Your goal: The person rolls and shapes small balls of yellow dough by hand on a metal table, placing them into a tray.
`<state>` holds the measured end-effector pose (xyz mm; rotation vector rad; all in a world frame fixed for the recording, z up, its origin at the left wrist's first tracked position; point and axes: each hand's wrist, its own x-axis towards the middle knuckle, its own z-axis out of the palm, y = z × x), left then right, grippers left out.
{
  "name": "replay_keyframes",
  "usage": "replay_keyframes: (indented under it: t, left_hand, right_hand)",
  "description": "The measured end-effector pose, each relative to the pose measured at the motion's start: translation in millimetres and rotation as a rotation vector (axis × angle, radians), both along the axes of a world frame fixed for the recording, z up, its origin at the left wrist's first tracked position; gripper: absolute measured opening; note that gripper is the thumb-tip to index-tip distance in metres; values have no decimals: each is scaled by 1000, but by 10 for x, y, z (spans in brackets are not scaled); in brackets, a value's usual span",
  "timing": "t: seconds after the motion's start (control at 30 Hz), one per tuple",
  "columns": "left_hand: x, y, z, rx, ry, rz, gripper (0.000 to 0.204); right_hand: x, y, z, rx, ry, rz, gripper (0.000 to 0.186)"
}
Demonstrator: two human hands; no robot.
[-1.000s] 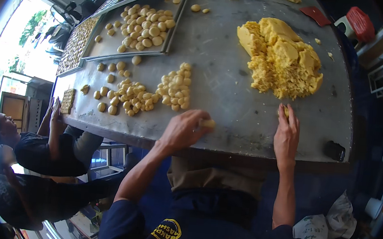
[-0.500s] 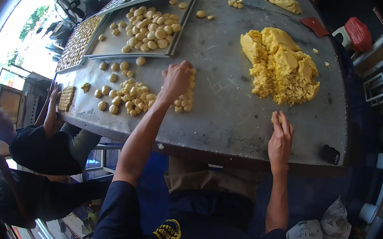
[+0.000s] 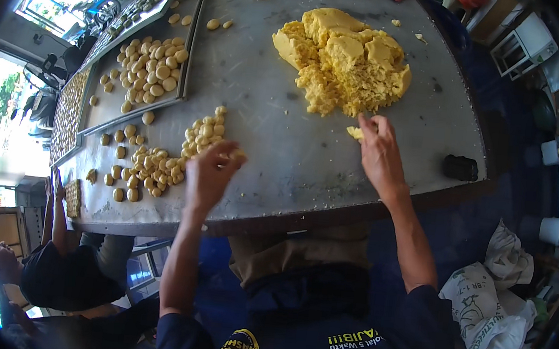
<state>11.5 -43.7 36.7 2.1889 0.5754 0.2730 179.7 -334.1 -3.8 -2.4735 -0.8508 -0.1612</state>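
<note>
My right hand (image 3: 382,154) is closed, its fingertips on a small piece of yellow dough (image 3: 355,133) at the near edge of a big crumbly mound of yellow dough (image 3: 351,60). My left hand (image 3: 209,174) hovers over the table beside a cluster of small pale dough balls (image 3: 202,133). Its fingers are curled in a pinch and slightly blurred, so I cannot make out what they hold. Left of that hand lies a heap of browner dough balls (image 3: 156,166), with several single ones around it.
A metal tray (image 3: 190,51) of round dough pieces stands at the far left, beside another tray (image 3: 68,114) full of small pieces. A black object (image 3: 460,168) lies near the right table edge. Another person (image 3: 75,269) sits at the left. White sacks (image 3: 481,315) stand lower right.
My left hand has drawn back toward me from the far end of the pale ball cluster. My right hand has moved forward, closer to the mound. The whole view has shifted and turned.
</note>
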Motion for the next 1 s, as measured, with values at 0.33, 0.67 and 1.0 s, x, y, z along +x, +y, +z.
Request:
replay_keyframes:
  t: [0.33,0.67,1.0]
  left_hand:
    - [638,-255,-378,874,-231,-115,26]
    - [818,-29,-624,805,-205,-448,42]
    - [710,-92,-711,974,-246,-218,32]
  right_hand:
    - [-102,-7,-188,115,-95,29,37]
    - [44,76,274,-99,-95,81,35]
    - [-328,298,58,-105,-96,267,40]
